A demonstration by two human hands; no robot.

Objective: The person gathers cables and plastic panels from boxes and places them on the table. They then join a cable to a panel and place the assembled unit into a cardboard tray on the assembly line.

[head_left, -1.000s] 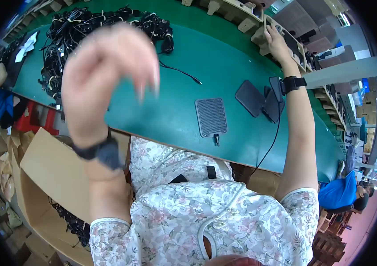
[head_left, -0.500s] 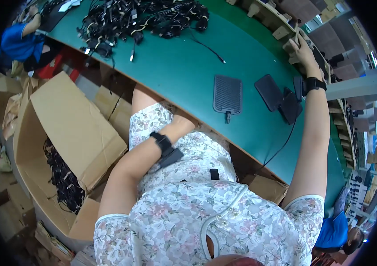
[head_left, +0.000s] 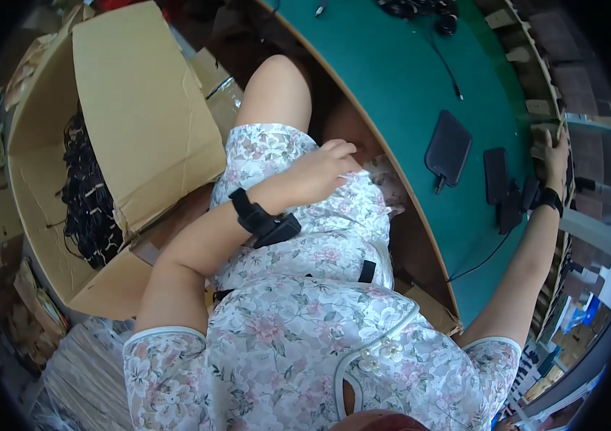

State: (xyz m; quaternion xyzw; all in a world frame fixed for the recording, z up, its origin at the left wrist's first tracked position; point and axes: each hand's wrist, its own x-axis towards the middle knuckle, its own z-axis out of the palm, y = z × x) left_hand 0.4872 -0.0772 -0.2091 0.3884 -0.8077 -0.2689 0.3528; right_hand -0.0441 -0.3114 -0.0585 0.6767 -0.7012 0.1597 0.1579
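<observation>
My left hand (head_left: pixel 320 174) hovers over my lap near the table edge, its fingers curled in and its palm hidden. Away at the table's far right side, my right hand (head_left: pixel 555 161) rests against the wooden rail (head_left: pixel 551 86), fingers stretched upward and apart. A flat black rectangular pad (head_left: pixel 449 147) with a short plug end lies on the green table (head_left: pixel 406 79). Nearer my right wrist are a second black pad (head_left: pixel 496 176) and another dark piece (head_left: pixel 510 214), partly overlapping. A thin black cable (head_left: pixel 483 260) runs from them to the near edge. Each wrist wears a black strap with a box.
Bundled black cables (head_left: pixel 420 7) lie at the table's far end, with one loose cable (head_left: pixel 448 66) stretching toward the pads. On my left stands an open cardboard box (head_left: pixel 40 208) holding several black cable bundles (head_left: pixel 90 197). Plastic-wrapped material (head_left: pixel 94 370) is at lower left.
The view has swung, moving the table right and the box up. My left hand has come out from under the table edge over my lap. My right hand stays at the rail.
</observation>
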